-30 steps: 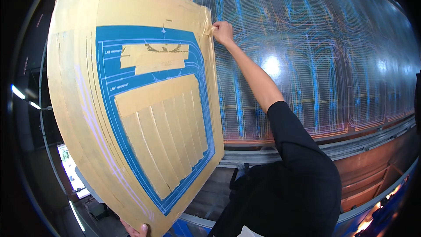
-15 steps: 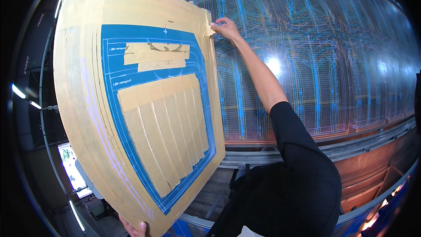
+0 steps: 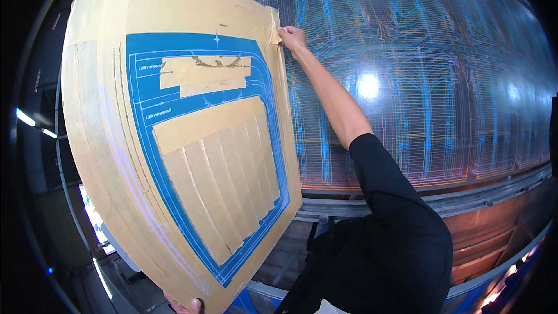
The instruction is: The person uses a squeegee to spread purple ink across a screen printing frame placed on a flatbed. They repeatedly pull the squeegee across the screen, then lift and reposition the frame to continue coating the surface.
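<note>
A large board (image 3: 99, 116) covered in tan masking tape stands tilted upright before me, with a blue stencil area (image 3: 151, 93) marked in fine white lines and partly covered by tape patches (image 3: 215, 180). My right hand (image 3: 292, 39) is raised to its upper right edge, thumb and fingers pinched on a loose strip of tape (image 3: 274, 32). My left hand (image 3: 189, 305) grips the board at the bottom edge, only thumb and some fingers showing.
Behind the board, a large glossy panel (image 3: 436, 99) with blue and orange line patterns fills the right. Metal rails (image 3: 436, 197) and a reddish frame (image 3: 479, 238) lie below it. Tube lights (image 3: 26, 117) and a dark structure show at the left.
The board has shifted slightly, its lower part a little to the right. My right hand has made small movements at the taped edge, still pinching.
</note>
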